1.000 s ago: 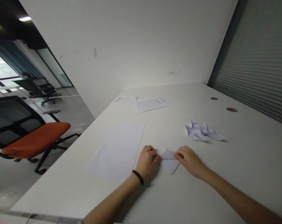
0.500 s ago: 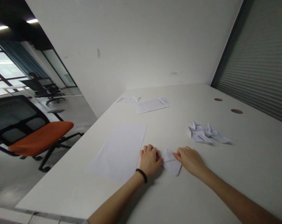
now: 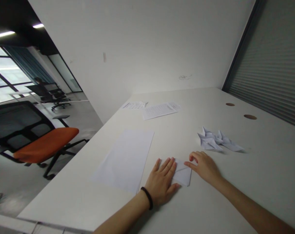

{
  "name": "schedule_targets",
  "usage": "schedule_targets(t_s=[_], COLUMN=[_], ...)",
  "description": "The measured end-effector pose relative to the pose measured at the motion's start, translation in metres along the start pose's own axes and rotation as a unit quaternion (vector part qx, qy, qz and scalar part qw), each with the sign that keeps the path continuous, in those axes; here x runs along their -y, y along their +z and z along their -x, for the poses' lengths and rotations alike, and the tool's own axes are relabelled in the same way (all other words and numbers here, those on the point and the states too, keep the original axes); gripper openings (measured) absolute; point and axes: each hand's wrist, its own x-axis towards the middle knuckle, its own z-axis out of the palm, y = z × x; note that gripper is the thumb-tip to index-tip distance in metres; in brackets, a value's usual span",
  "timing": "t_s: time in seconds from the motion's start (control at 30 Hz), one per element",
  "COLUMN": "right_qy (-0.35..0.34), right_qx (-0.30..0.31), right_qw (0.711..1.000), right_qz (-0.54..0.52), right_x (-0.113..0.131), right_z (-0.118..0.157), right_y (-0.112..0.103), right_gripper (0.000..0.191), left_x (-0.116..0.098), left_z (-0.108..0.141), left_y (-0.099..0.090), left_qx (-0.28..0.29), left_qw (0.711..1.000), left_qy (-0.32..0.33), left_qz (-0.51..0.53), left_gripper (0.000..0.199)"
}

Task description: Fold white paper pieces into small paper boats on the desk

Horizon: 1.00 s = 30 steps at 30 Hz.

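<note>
Since folded paper (image 3: 183, 174) looks light, creasable, edges suit holding; my left hand (image 3: 160, 184) lies splayed atop, right hand (image 3: 206, 166) at 2 o'clock, grip apart.

Room light: dim and greyish, soft, with a muted cast over the table (image 3: 183, 113)
Window (image 3: 12, 70): brightest patch I see, daylight washed nearly white between the frames
Ceiling strips (image 3: 3, 34): two glowing white bars against a near-black ceiling (image 3: 10, 13)
Wall (image 3: 147, 42): paler low down, greyer toward the top
Shadows: soft-edged, below the left hand (image 3: 160, 183) and beside the paper shapes (image 3: 210, 143)
White sheet (image 3: 125, 159): left edge melts into the tabletop
Printed pages (image 3: 159, 110): lettering too soft to read
Far chairs (image 3: 48, 94): dark, poorly detailed
View: wide, stretched toward the edges
</note>
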Motion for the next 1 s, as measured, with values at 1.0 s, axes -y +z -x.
schedule_targets(t_s=[1.0], right_qy=[-0.2], right_qx=[-0.034], right_qw=[0.949], right_qz=[-0.24], right_x=[0.023], right_z=[0.008], right_y=[-0.019], right_gripper=[0.034], left_x=[0.027], left_z=[-0.049], left_y=[0.001], left_qx=[-0.17], left_qw=[0.927], left_qy=[0.003], left_qz=[0.335], left_gripper=[0.011])
